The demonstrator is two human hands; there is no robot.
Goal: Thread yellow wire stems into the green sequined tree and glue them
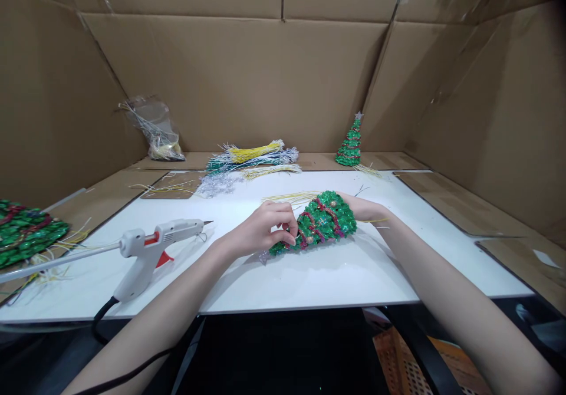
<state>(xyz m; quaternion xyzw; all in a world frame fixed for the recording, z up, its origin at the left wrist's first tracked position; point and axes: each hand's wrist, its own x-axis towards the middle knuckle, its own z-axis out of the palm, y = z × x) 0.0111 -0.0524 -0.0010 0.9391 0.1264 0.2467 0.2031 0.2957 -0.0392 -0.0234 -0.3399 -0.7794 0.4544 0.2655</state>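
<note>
From the head view, a green tree is tipped on its side over the bench, right of the glue gun, its silver star on the end nearer the gun. The left hand, right of the gun, has thumb and forefinger together against the tree's narrow end; the right hand, farther right of the gun, has its fingers hidden behind the wide end, so I cannot tell their state. Beyond and right of the gun lie wire bundles.
</note>
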